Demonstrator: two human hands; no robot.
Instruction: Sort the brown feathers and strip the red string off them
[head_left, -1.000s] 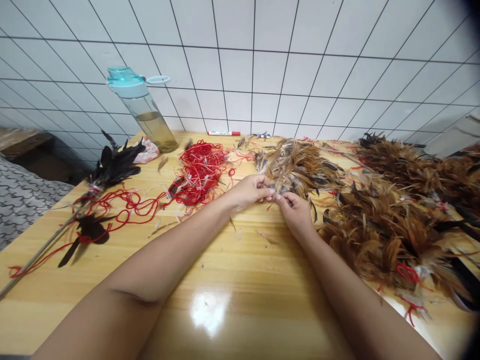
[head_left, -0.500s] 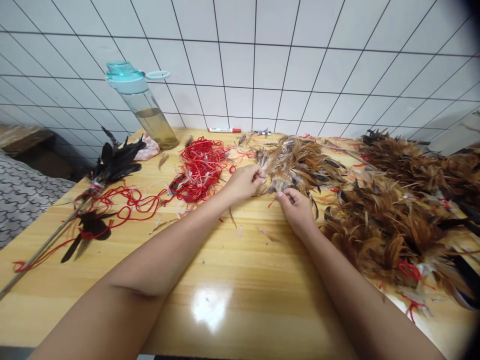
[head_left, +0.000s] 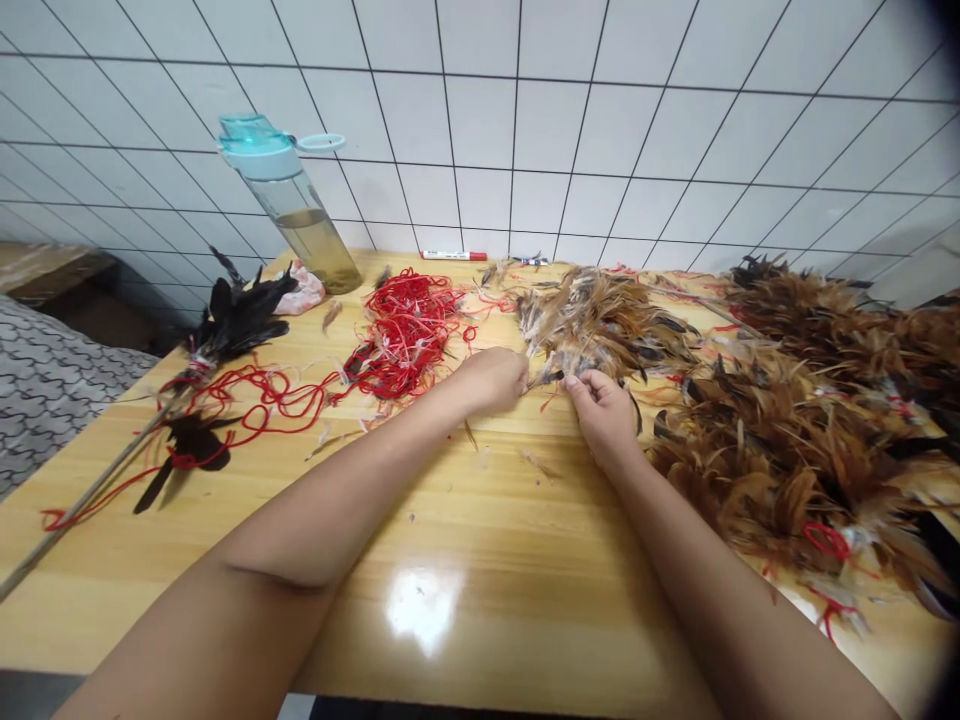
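My left hand [head_left: 496, 378] is closed, its fingers pinching the quill ends of a bunch of brown feathers [head_left: 600, 320] lying on the wooden table [head_left: 480, 540]. My right hand [head_left: 604, 408] is also closed, gripping the same bunch just to the right of the left hand. The feathers fan out away from me, toward the tiled wall. A tangle of red string [head_left: 405, 330] lies just left of my left hand.
A large heap of brown feathers [head_left: 795, 420] covers the table's right side. At the left lie a stick with black feathers [head_left: 232, 320] and loose red cord [head_left: 247, 400]. A water bottle [head_left: 292, 205] and a red marker [head_left: 454, 256] stand by the wall.
Both hands have shifted slightly away from me on the feather bunch. My left hand's fingers have curled tighter round the quills. The camera has tilted a little.
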